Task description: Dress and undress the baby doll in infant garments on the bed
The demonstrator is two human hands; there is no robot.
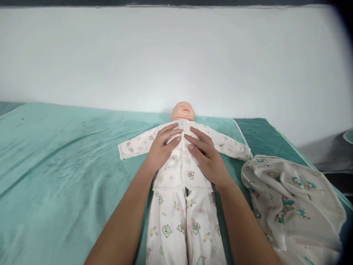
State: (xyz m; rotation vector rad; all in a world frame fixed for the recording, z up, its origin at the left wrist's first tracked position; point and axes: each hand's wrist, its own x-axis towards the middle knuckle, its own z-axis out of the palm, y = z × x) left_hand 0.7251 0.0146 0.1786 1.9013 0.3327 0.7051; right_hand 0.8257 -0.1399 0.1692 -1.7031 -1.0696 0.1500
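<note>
The left hand [164, 143] and the right hand [205, 152] are side by side on the shirt [168, 176]. The doll's head [183, 109] is beyond both hands, and the wall [176, 55] is behind it. One sleeve [135, 146] goes out left of the left hand, the other right of the right hand. The trousers [167, 217] are nearer than the hands, between the forearms [121, 217]. The blanket [63, 169] is below the clothes and spreads far left of the left hand. The cloth [292, 198] lies right of the right hand.

The person's bare forearms [121, 224] reach forward. The left hand [163, 148] and right hand [206, 154] point inward (backs upward), fingers slightly spread.
</note>
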